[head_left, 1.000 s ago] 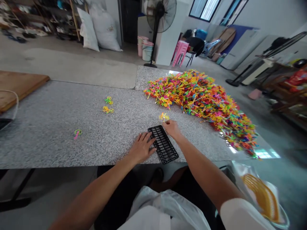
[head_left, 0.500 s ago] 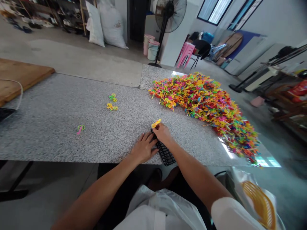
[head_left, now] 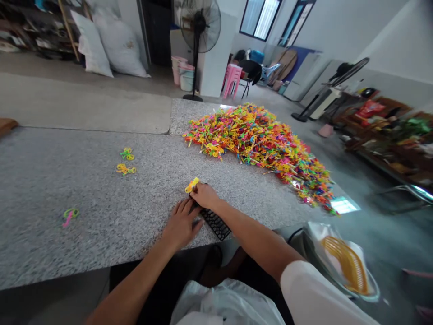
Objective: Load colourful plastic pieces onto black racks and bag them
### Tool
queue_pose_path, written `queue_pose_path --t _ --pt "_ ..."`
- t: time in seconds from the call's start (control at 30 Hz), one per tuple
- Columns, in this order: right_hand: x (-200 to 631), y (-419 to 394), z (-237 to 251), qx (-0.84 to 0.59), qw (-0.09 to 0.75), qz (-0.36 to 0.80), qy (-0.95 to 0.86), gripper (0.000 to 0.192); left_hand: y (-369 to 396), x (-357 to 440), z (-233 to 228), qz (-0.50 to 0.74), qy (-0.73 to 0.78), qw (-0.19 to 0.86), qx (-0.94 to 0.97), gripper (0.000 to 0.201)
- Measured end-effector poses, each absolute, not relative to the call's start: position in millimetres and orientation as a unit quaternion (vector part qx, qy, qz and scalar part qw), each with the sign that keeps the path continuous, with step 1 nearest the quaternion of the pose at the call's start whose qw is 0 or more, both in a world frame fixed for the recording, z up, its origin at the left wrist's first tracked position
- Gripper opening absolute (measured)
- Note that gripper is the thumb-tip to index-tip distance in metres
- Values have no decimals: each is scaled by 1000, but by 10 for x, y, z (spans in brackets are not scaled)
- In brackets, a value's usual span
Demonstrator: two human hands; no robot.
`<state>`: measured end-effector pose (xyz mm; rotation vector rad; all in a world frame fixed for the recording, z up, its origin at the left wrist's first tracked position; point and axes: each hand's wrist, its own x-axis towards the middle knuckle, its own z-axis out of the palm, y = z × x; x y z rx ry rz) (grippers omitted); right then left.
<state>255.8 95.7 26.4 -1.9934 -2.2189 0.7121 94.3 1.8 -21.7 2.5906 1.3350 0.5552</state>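
A black lattice tray [head_left: 216,224] lies slanted on the speckled stone tabletop near its front edge, partly covered by my hands. My left hand [head_left: 181,223] is palm down, its fingers stretched out at the tray's left side and thumb against its edge. My right hand [head_left: 205,196] is bent over the tray's far end. Its fingers pinch a small yellow plastic piece [head_left: 192,185], which looks like a little toy with rings; its exact kind is unclear. The fingertips are partly hidden behind the hand.
A long heap of colourful small plastic pieces [head_left: 257,140] covers the table's right part. Loose pieces lie on the left: a green-yellow one [head_left: 127,154], an orange-yellow one [head_left: 126,169] and a pink-green one [head_left: 70,216]. A bag with a yellow basket [head_left: 347,262] stands below right.
The camera view has swung to the right, so the table and heap appear farther left. My right hand still holds the yellow piece above the tray's far end, and my left hand stays beside it.
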Motion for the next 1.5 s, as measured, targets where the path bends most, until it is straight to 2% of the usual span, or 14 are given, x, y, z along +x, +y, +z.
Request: queue_pose_path --t 0.1,0.17,0.27,0.33,0.47,0.57,0.7,0.8,1.0,1.17,1.3,1.5 --pt "2904 1322 412 -630 -10 350 -693 16 19 936 -222 196 452 79 867 47" --pt "3147 1634 480 -729 36 266 -629 19 24 934 -237 199 457 75 864 47" --pt "3416 2046 464 -799 97 154 -572 36 34 931 -260 203 464 75 859 46" --pt "3522 2221 388 -809 123 142 -557 39 37 924 -270 206 465 76 857 46" --pt "3620 2295 215 -792 165 166 -564 28 34 918 -273 210 465 81 856 47" --pt "3595 2108 106 -773 209 228 -554 22 34 925 -264 211 468 84 854 47" --pt "3413 1636 -12 -707 310 387 -504 14 44 935 -242 206 467 92 855 47" --pt "3224 1358 -25 -641 343 481 -491 19 49 936 -227 203 466 90 856 47" --pt "2985 1309 93 -652 266 476 -527 20 43 934 -233 203 464 80 858 47" --pt "2973 1281 143 -689 213 362 -590 5 39 936 -227 208 463 83 857 47" --pt "2947 1217 152 -711 154 231 -646 14 43 935 -217 203 464 85 858 47" --pt "2779 1148 80 -756 103 176 -623 32 50 940 -219 192 470 82 858 48"
